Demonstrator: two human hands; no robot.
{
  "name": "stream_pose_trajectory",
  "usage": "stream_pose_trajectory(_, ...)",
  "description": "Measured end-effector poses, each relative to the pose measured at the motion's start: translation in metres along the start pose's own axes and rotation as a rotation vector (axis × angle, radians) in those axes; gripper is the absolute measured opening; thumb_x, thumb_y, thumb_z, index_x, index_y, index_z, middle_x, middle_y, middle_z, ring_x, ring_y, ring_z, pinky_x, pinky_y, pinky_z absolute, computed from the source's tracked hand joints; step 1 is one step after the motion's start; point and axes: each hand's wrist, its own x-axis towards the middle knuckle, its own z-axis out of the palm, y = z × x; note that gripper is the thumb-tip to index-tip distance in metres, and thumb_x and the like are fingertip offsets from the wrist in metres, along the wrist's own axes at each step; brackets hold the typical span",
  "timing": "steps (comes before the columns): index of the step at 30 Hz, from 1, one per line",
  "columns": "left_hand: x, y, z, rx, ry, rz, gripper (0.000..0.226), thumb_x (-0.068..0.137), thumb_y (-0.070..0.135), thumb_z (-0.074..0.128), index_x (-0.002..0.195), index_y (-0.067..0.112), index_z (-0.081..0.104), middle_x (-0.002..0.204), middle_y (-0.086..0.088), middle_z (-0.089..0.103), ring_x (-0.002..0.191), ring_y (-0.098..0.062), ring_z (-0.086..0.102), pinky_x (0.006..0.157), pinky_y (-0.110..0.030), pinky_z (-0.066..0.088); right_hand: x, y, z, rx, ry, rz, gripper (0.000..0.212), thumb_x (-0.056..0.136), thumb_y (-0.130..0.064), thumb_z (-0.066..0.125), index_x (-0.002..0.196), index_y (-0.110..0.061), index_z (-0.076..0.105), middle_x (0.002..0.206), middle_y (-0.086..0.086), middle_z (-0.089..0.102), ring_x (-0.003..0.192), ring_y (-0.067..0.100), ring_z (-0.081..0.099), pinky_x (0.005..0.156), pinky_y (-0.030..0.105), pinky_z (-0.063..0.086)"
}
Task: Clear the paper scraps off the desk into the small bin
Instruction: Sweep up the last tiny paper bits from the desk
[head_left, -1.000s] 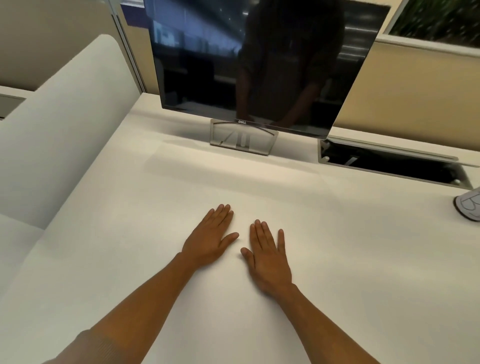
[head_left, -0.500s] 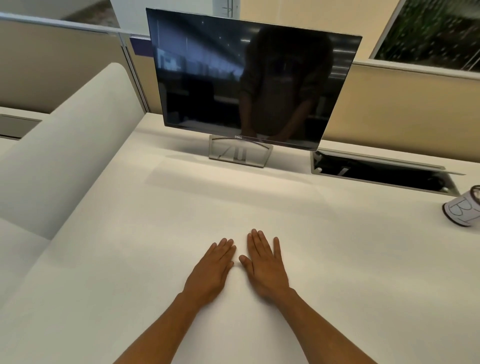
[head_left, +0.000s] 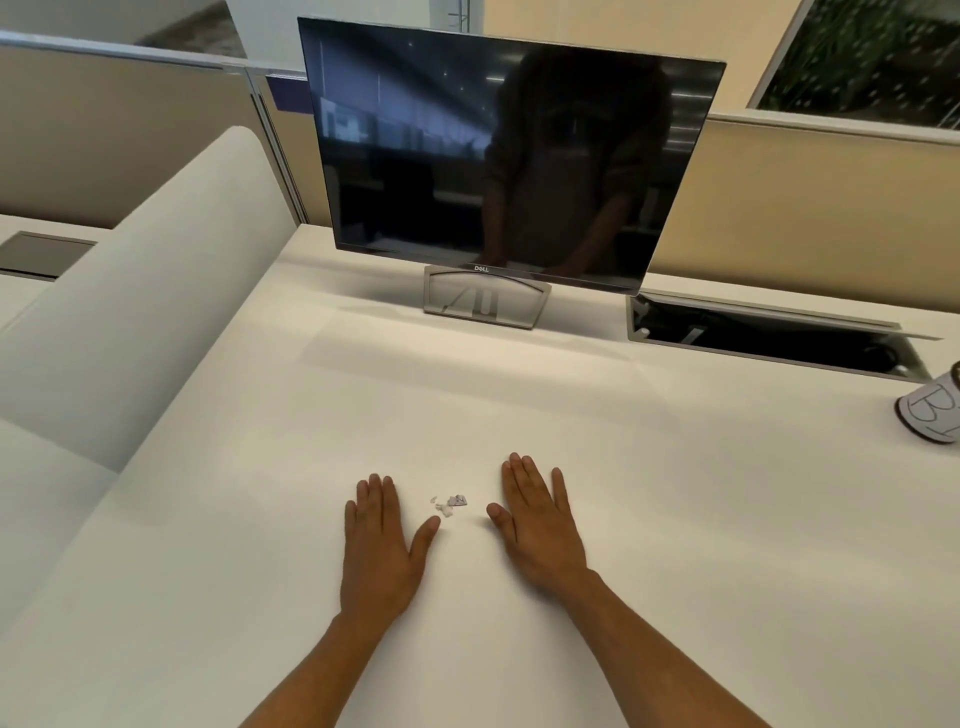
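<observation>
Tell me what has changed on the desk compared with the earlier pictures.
The left hand and right hand slid apart, uncovering small paper scraps between them. Both hands remain flat on the desk, holding nothing. The monitor and the bin stayed put.

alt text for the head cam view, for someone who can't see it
Left hand and right hand lie flat on a white desk, paper scraps between them. A dark Dell monitor stands behind; a small bin sits far right.

small bin (head_left: 932, 410): cut off by right edge, lettering only partly readable | paper scraps (head_left: 450, 503): too small to count or tell shapes | forearms: cut off at bottom edge | desk recess (head_left: 769, 340): contents dark, unclear
</observation>
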Motion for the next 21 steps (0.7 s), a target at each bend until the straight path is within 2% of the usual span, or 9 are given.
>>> stream_pose_trajectory(4,-0.001,0.017,0.011,0.061,-0.021,0.03,0.103,0.082,0.078,0.001,0.151,0.002,0.002,0.161,-0.012,-0.004,0.147,-0.019,-0.014,0.117,-0.032,-0.015,-0.001,0.001,0.001,-0.001,0.009,-0.005,0.078,0.088,-0.06,-0.007,0.153,-0.016,0.0,0.16,-0.007,-0.006,0.144,0.004,-0.017,0.116,0.037,-0.017)
stream_pose_trajectory(9,0.006,0.042,0.023,0.093,-0.105,0.178,0.082,0.096,0.062,0.011,0.15,0.0,0.014,0.158,-0.017,0.01,0.147,-0.024,-0.001,0.117,-0.037,-0.003,-0.001,0.003,0.002,0.015,0.023,-0.014,0.079,0.087,-0.061,-0.01,0.153,-0.018,0.0,0.16,-0.008,-0.006,0.145,0.003,-0.015,0.116,0.038,-0.015)
stream_pose_trajectory(12,0.01,0.051,0.029,0.107,-0.13,0.255,0.06,0.102,0.045,0.015,0.149,0.007,0.02,0.155,-0.019,0.02,0.147,-0.029,0.007,0.116,-0.038,-0.001,0.001,0.005,0.003,0.092,0.025,-0.013,0.084,0.085,-0.064,-0.014,0.153,-0.019,0.002,0.16,-0.009,-0.003,0.145,0.0,-0.013,0.118,0.037,-0.014)
stream_pose_trajectory(14,0.01,0.055,0.028,0.1,-0.149,0.327,0.051,0.099,0.027,0.024,0.148,0.011,0.025,0.154,-0.016,0.021,0.145,-0.03,0.012,0.116,-0.036,-0.002,0.001,0.005,-0.001,0.248,0.027,0.018,0.081,0.088,-0.064,-0.007,0.153,-0.019,0.01,0.16,-0.008,0.005,0.144,-0.003,-0.007,0.119,0.034,-0.012)
stream_pose_trajectory(16,0.009,0.055,0.025,0.062,-0.179,0.372,0.06,0.088,0.007,0.02,0.147,0.007,0.028,0.154,-0.013,0.019,0.146,-0.032,0.016,0.117,-0.029,-0.006,-0.002,-0.002,-0.012,0.522,0.044,0.13,0.061,0.099,-0.05,0.014,0.151,-0.019,0.022,0.158,-0.009,0.017,0.143,-0.005,0.005,0.119,0.026,-0.006)
stream_pose_trajectory(18,0.011,0.052,0.023,0.054,-0.12,0.402,0.068,0.08,-0.004,0.016,0.145,0.003,0.035,0.153,-0.008,0.022,0.143,-0.03,0.018,0.116,-0.019,-0.009,-0.01,-0.01,-0.025,0.877,0.105,0.291,0.048,0.103,-0.039,0.025,0.147,-0.022,0.033,0.151,-0.016,0.028,0.139,-0.005,0.019,0.115,0.017,0.007)
stream_pose_trajectory(19,0.013,0.05,0.019,0.061,-0.1,0.413,0.067,0.079,-0.007,0.02,0.141,0.003,0.041,0.151,-0.005,0.028,0.141,-0.028,0.023,0.117,-0.017,-0.003,-0.014,-0.013,-0.031,1.033,0.138,0.366,0.047,0.102,-0.041,0.026,0.144,-0.025,0.039,0.147,-0.018,0.034,0.136,-0.005,0.025,0.112,0.016,0.013)
stream_pose_trajectory(20,0.014,0.047,0.015,0.067,-0.097,0.437,0.065,0.076,-0.009,0.027,0.136,0.004,0.05,0.147,-0.004,0.039,0.137,-0.026,0.035,0.117,-0.017,0.012,-0.017,-0.016,-0.035,1.155,0.163,0.429,0.049,0.101,-0.046,0.025,0.142,-0.027,0.044,0.144,-0.018,0.038,0.133,-0.005,0.03,0.111,0.018,0.017)
stream_pose_trajectory(21,0.014,0.046,0.011,0.067,-0.105,0.462,0.063,0.071,-0.009,0.036,0.126,0.006,0.061,0.139,-0.004,0.052,0.128,-0.023,0.05,0.109,-0.02,0.032,-0.02,-0.017,-0.036,1.265,0.179,0.478,0.053,0.099,-0.053,0.023,0.138,-0.029,0.048,0.143,-0.017,0.041,0.131,-0.003,0.034,0.112,0.022,0.02)
